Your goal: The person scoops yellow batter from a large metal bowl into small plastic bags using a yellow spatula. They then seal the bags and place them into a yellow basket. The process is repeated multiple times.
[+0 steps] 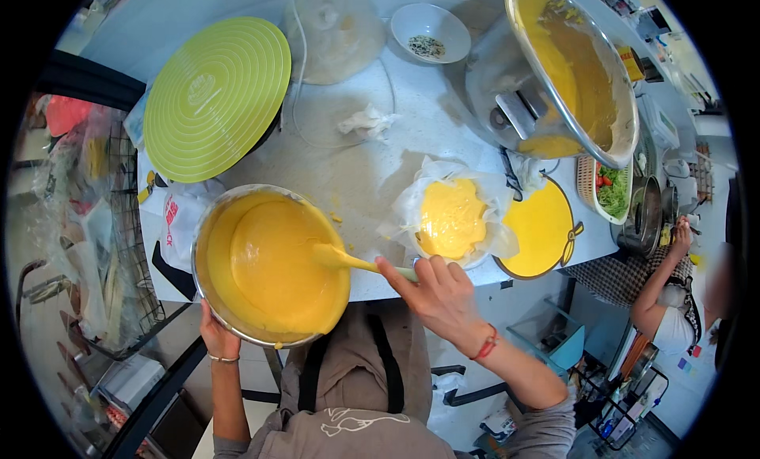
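My left hand [221, 334] grips the lower left rim of a metal mixing bowl [200, 290], which is tilted at the table's front edge. Thick yellow batter [267, 269] fills much of it. In my right hand [442, 299] is the pale handle of a spatula [359, 263]; its batter-coated head lies over the bowl's right inner side. Just beyond this hand stands a round container lined with crinkled white paper [409, 215], with glossy yellow batter [452, 218] inside. A round yellow pad with dark trim [540, 233] lies right of the paper.
At the back right, a large steel bowl [493, 85] leans with batter smears inside. A green ringed disc [219, 97] stands back left. Behind are a white bowl [430, 28], a crumpled tissue [365, 122] and a cable. A vegetable basket [611, 189] and another person [665, 304] are at right.
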### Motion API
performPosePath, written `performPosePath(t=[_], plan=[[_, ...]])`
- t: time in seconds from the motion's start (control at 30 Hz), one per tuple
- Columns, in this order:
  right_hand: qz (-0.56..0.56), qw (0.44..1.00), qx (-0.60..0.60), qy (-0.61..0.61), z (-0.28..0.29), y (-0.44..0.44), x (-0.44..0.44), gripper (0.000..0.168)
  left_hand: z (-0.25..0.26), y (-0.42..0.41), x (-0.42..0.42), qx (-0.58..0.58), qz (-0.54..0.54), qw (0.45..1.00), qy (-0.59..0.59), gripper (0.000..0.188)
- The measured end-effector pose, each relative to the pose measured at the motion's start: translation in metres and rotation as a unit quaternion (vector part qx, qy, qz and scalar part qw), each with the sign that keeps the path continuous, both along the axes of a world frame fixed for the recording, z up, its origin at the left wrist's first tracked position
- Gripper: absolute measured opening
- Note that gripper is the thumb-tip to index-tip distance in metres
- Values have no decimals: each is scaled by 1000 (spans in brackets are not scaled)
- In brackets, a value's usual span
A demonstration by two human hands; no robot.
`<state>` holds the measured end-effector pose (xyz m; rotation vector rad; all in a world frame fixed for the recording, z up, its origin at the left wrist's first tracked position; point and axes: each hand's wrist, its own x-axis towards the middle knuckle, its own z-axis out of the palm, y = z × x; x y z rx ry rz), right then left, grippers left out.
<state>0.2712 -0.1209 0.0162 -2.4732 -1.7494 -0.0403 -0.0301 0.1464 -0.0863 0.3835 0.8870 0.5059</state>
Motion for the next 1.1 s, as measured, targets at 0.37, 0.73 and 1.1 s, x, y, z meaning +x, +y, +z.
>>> performPosePath(t=[0.37,0.73,1.1], plan=[[-204,936,2,286,55,-47,12,32,0,1,-1,-12,-11,1000,-22,42],[-293,877,75,372,-31,-31,-31,28,6,11,-5,27,-93,995,-2,43],[-246,892,0,378,-14,-65,-20,29,6,13,-6,35,-103,994,19,43]])
